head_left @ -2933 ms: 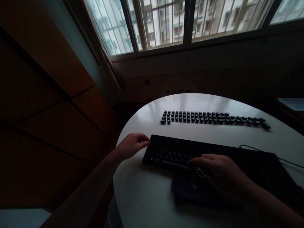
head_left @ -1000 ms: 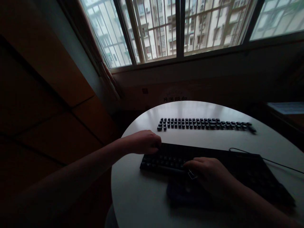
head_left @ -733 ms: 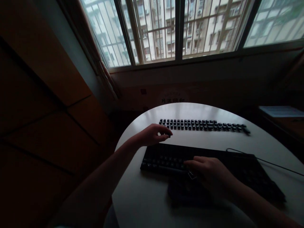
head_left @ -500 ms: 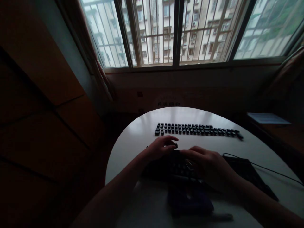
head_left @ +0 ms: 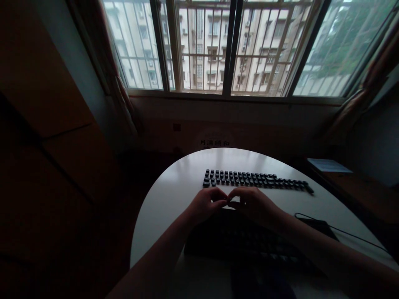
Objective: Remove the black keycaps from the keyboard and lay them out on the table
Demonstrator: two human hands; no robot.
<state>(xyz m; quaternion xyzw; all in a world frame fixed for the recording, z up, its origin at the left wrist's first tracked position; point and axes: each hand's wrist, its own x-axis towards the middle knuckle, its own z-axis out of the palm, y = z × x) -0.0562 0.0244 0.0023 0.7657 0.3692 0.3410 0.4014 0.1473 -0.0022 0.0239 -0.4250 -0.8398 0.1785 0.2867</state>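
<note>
My left hand [head_left: 207, 202] and my right hand [head_left: 251, 201] meet at the fingertips above the far edge of a dark keyboard [head_left: 249, 238]. The left fingers are closed in a pinch on a small dark keycap, mostly hidden by the fingertips. Thin wire lines of a keycap puller [head_left: 234, 199] show between my right thumb and forefinger, which are closed around it. Beyond the hands, several black keycaps [head_left: 240, 178] lie in neat rows on the white round table [head_left: 162, 207]. Deep shadow blurs the keyboard's keys.
A dark flat device [head_left: 318, 226] lies right of the keyboard, partly behind my right forearm, with a black cable [head_left: 352, 233] crossing the table. Something dark purple [head_left: 262, 282] lies at the near side. A barred window [head_left: 212, 50] and a side desk with papers [head_left: 328, 165] stand beyond.
My right hand has risen from over the keyboard and moved left to meet my left hand. Their fingertips are now together. The view has shifted slightly.
</note>
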